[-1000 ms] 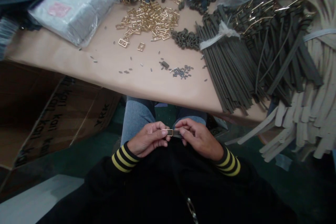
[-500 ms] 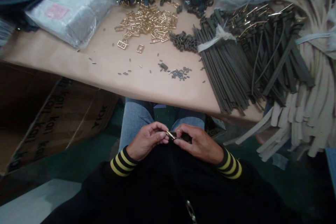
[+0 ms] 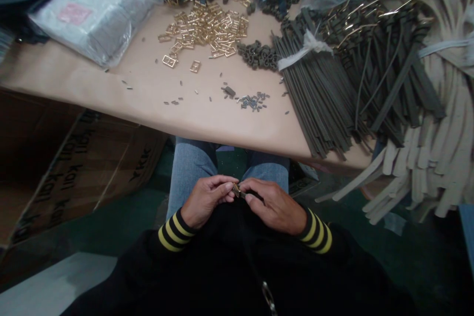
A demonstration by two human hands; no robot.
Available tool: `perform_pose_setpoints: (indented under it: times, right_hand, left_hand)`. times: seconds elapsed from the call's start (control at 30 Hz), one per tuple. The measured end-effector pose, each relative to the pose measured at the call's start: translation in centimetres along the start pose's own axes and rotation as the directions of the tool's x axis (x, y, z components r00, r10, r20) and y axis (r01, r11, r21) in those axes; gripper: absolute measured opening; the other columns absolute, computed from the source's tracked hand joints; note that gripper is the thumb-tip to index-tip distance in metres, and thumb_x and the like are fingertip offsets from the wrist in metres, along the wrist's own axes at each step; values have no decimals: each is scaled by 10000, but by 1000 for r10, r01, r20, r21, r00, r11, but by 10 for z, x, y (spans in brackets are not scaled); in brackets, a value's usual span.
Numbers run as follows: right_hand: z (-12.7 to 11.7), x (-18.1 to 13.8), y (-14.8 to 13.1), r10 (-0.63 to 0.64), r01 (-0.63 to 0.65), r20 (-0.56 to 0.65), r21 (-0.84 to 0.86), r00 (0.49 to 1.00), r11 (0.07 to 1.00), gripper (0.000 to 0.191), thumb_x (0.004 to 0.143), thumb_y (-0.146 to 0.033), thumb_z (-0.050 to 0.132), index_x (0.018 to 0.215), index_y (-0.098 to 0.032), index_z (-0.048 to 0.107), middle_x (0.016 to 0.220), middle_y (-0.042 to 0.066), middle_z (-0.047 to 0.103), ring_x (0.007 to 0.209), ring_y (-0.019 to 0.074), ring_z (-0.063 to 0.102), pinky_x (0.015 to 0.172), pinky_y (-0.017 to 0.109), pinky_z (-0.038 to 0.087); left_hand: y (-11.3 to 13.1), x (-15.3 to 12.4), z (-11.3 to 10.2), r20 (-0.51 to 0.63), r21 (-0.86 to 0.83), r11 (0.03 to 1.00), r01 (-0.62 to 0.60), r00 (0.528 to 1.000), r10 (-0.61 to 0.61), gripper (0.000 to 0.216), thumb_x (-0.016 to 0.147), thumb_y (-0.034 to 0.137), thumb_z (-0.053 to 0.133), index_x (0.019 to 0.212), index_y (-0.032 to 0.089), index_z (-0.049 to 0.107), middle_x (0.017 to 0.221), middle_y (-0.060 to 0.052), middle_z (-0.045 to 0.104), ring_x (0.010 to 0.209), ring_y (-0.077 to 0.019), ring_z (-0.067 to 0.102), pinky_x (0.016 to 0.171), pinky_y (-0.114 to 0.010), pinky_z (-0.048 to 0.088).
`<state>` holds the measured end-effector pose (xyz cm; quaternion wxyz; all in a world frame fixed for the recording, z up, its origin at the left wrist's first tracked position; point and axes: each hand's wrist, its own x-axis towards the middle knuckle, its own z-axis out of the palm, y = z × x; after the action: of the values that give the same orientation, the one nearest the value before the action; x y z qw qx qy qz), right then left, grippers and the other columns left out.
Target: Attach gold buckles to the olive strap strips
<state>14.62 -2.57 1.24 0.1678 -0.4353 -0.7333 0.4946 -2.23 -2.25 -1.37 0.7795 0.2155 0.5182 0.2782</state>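
Note:
Above my lap, my left hand [image 3: 209, 198] pinches a small gold buckle [image 3: 236, 189] between thumb and fingertips. Close against it, my right hand [image 3: 273, 204] is closed on a dark strap [image 3: 243, 194], of which only a short piece shows beside the buckle. The fingers cover most of both pieces, so I cannot tell how the strap sits in the buckle. Past the table edge lies a pile of gold buckles [image 3: 211, 27], with a single buckle [image 3: 195, 66] in front of it. Small dark strap loops [image 3: 259, 55] are heaped to its right.
The table [image 3: 148, 91] edge runs just beyond my knees. Tiny metal pieces [image 3: 254, 101] lie scattered on it. Tied dark straps [image 3: 318, 98] and beige straps [image 3: 440, 168] hang over at the right. A plastic-wrapped pack [image 3: 98, 15] is at left, above a cardboard box [image 3: 92, 173].
The buckle has turned and tilted between my fingers. My right hand has shifted slightly left, and the view has moved a little.

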Motion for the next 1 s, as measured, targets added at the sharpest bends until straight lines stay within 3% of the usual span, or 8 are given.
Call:
perform_pose_setpoints:
  times: [0.17, 0.33, 0.5, 0.7, 1.0]
  right_hand:
    - [0, 1, 2, -29, 26, 23, 93, 999, 995, 226, 788, -109, 313, 821, -125, 536, 727, 62, 575, 663, 137, 525, 647, 259, 407]
    - [10, 5, 3, 130, -135, -102, -48, 986, 990, 89, 772, -208, 489, 702, -159, 517, 612, 0, 549, 558, 113, 496, 547, 221, 356]
    - [12, 6, 3, 157, -182, -150, -168, 976, 969, 81, 745, -191, 539, 680, -175, 493, 589, -19, 537, 524, 110, 487, 521, 219, 330]
    - [12, 4, 7, 207, -223, -147, -105, 967, 969, 123, 744, -161, 508, 858, -172, 462, 699, 16, 604, 613, 141, 570, 563, 228, 396]
    - [13, 3, 5, 124, -155, -157, -203, 980, 967, 65, 776, -173, 508, 829, -169, 546, 738, 24, 622, 611, 127, 554, 580, 229, 394]
  left_hand:
    - [1, 0, 3, -34, 45, 996, -75, 997, 76, 179, 611, 224, 675, 724, 114, 591, 535, 33, 588, 468, -49, 518, 475, -152, 427]
    - [1, -3, 5, 7, 162, 982, -99, 995, 99, 191, 656, 282, 635, 730, 106, 623, 620, -1, 620, 553, -77, 557, 558, -186, 466]
    - [1, -5, 5, 52, 202, 976, -85, 996, 76, 295, 652, 353, 630, 824, 114, 641, 745, -35, 659, 689, -127, 599, 683, -243, 491]
    - [1, -2, 6, -2, 204, 978, -39, 999, 40, 262, 636, 328, 644, 779, 108, 641, 658, -27, 664, 607, -110, 610, 636, -217, 503]
    - [-3, 0, 7, -53, 132, 991, 18, 999, -11, 289, 641, 308, 643, 811, 88, 564, 640, -32, 656, 551, -113, 628, 511, -186, 501]
